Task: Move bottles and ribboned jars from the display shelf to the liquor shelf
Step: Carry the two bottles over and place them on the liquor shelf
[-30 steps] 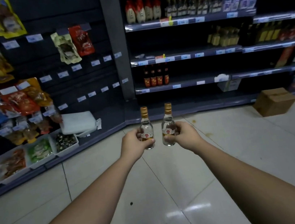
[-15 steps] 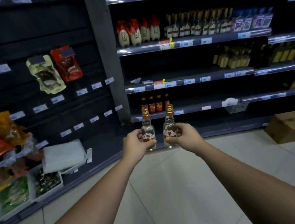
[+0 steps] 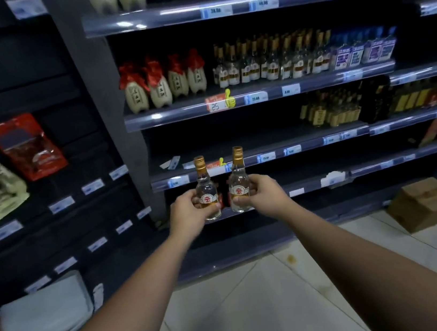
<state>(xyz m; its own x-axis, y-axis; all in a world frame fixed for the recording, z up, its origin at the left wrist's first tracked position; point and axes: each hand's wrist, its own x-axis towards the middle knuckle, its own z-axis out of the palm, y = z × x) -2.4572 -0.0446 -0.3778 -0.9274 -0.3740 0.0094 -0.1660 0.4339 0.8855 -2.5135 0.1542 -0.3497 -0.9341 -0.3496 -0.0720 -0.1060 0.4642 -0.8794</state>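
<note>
While both arms reach forward over the tiled floor (image 3: 258, 300), each hand carries one small clear glass bottle, upright, in front of the lower tiers of the liquor shelf (image 3: 258, 95). Left hand (image 3: 188, 216): fingers clamped round the lower body of the left bottle (image 3: 206, 192), partly covering its label. Right hand (image 3: 265, 195): fingers clamped on the right bottle (image 3: 238, 183) at label height. The two bottles are just beside each other, apparently not touching.

Handling, judged: glass with pale liquid and a gold screw cap, so rigid, breakable, fairly light at this size. Smooth wall and glossy label probably slippery; a wrap round the body below the shoulder, as now, looks safer than pinching the narrow neck. Set down base first; avoid knocking the two together or against the shelf edge.

Beyond: a cardboard box (image 3: 425, 203) on the floor at right. On a higher tier, ribboned jars (image 3: 161, 89) stand left of a row of similar gold-capped bottles (image 3: 273, 62); the tier between is bare at its left end.

Hard to make out:
- Bottle bases and the palm-side contact are hidden by the fingers.
- Dark items directly behind the held bottles, unidentifiable.
- Price tags mostly blurred; one reads "25".
- Far-right stock dim, smeared.
- Hanging snack packets (image 3: 26, 147) at left blurred, some cut by the frame.
- Display shelf not identifiable.
</note>
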